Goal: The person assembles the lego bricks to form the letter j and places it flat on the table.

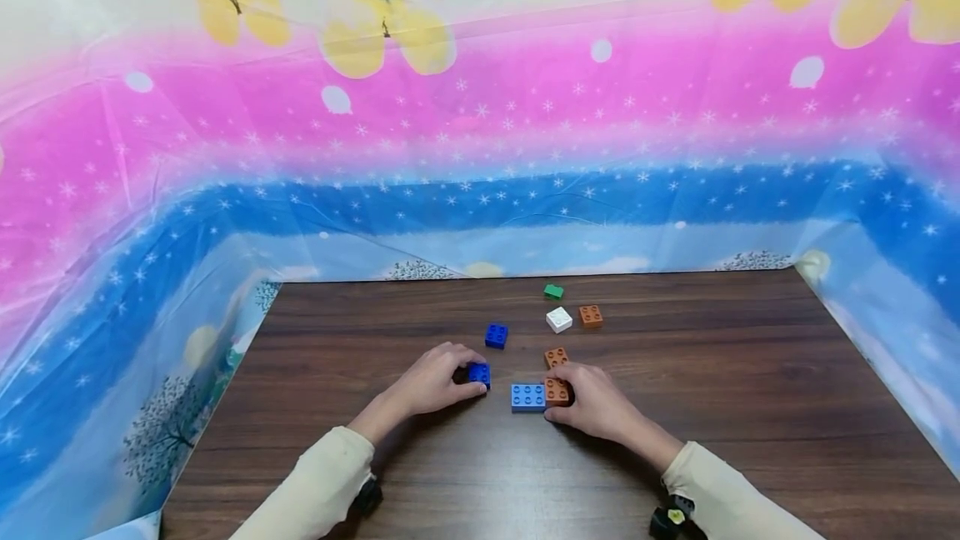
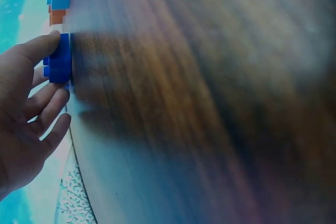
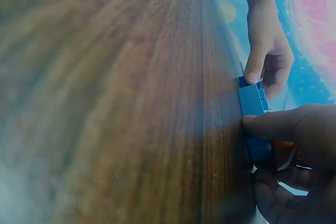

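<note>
My left hand (image 1: 429,382) pinches a dark blue building brick (image 1: 479,374) between thumb and fingers, low at the table. The same dark blue brick (image 2: 60,59) shows in the left wrist view with its studs up. To its right, with a gap between, lies a longer light blue brick (image 1: 528,397). An orange brick (image 1: 557,391) sits on that brick's right end. My right hand (image 1: 600,407) grips this end, its thumb against the side of the light blue brick (image 3: 253,99). The right fingers partly hide the orange brick.
Just beyond the right hand is another orange brick (image 1: 556,356). A second dark blue brick (image 1: 496,335) lies behind the left hand. Farther back are a white brick (image 1: 558,320), an orange brick (image 1: 591,316) and a green brick (image 1: 553,292). A printed cloth (image 1: 480,207) surrounds the wooden table (image 1: 712,373).
</note>
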Action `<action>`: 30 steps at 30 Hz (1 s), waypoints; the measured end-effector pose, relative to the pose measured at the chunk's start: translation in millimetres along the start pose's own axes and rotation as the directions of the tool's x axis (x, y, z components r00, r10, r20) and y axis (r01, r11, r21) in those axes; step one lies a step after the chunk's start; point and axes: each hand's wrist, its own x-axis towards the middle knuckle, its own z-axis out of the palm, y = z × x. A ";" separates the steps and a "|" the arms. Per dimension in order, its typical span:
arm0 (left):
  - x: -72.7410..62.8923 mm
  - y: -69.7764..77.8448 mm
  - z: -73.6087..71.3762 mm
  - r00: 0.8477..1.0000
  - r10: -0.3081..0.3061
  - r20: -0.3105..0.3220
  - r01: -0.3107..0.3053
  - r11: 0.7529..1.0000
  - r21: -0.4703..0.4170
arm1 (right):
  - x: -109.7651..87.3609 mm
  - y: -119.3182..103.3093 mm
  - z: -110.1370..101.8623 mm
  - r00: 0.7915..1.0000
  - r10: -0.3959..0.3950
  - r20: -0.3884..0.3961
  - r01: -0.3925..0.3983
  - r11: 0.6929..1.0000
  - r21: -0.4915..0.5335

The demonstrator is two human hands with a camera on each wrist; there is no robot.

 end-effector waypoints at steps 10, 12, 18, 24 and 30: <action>-0.7 1.1 -0.4 1.000 -0.010 -0.019 0.009 0.999 -0.046 | -0.5 -0.8 -1.0 1.000 0.014 0.001 -0.014 1.000 0.003; -0.9 1.8 0.2 1.000 -0.006 -0.018 0.005 0.999 -0.050 | -1.0 -1.4 -1.4 1.000 0.014 -0.002 -0.014 1.000 0.003; 0.8 4.2 1.6 1.000 0.009 -0.015 -0.010 0.998 -0.067 | -1.6 -2.3 -1.7 1.000 0.012 -0.001 -0.012 1.000 0.008; 2.2 8.5 3.4 0.998 0.054 -0.029 -0.056 0.996 -0.076 | -0.7 -1.7 -1.4 1.000 0.011 0.002 -0.011 1.000 0.005; 2.1 13.3 4.2 0.997 0.074 -0.013 -0.075 0.992 -0.104 | -0.9 -3.1 -1.2 1.000 0.020 -0.009 -0.020 1.000 0.005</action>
